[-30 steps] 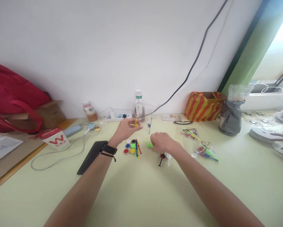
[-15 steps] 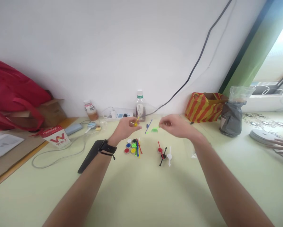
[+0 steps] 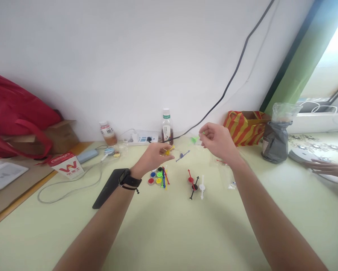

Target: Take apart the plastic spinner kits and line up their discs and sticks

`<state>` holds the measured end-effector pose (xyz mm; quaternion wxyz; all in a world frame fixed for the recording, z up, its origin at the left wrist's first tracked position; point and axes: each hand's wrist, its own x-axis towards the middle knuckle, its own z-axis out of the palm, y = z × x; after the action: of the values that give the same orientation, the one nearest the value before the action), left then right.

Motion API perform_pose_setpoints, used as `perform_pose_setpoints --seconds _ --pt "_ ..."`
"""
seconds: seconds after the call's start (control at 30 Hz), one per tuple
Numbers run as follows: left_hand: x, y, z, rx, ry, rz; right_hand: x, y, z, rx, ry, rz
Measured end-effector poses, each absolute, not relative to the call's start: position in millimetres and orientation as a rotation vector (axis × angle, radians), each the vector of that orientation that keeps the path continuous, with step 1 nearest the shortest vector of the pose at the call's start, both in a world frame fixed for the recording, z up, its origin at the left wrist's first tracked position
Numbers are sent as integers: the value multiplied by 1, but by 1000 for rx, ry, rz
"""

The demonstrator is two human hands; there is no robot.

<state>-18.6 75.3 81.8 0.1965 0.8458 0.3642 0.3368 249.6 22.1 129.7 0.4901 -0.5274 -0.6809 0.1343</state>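
Observation:
My left hand (image 3: 153,156), wearing a black watch, pinches a yellow arrow spinner (image 3: 169,151) above the table. My right hand (image 3: 214,139) is raised higher, fingertips pinched on a blurred green arrow spinner (image 3: 193,140). Between the hands shows a blue arrow spinner (image 3: 182,156); whether it lies on the table I cannot tell. Below my left hand are several coloured round bases, among them a red base (image 3: 151,181), beside a bunch of loose coloured arrows (image 3: 165,178). Closer to me, assembled red (image 3: 191,180), black (image 3: 194,187) and white (image 3: 202,187) spinners lie together.
A black flat case (image 3: 108,190) lies under my left forearm. Along the wall stand a drink bottle (image 3: 166,128), a power strip (image 3: 143,139) and a striped bag (image 3: 245,130). Clear plastic packets (image 3: 228,178) lie near my right forearm. Another person's hand (image 3: 328,169) is at far right.
My right hand has moved up and to the right with the green spinner. My left hand has shifted slightly right, tilting the yellow spinner. The blue spinner now points at a shallower angle.

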Motion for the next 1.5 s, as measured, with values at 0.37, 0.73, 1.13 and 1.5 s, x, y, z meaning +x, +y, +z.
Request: perform_pose_setpoints --seconds 0.37,0.73,1.13,1.5 --pt "-12 73 84 2308 986 970 237 33 116 -1402 -1733 78" --pt "-14 75 83 2263 1003 956 238 31 116 -1400 -1720 54" --pt "-26 86 78 2226 1210 929 237 42 90 -1696 -2287 485" --pt "-27 86 76 2186 1183 878 222 55 62 -1597 -2256 930"
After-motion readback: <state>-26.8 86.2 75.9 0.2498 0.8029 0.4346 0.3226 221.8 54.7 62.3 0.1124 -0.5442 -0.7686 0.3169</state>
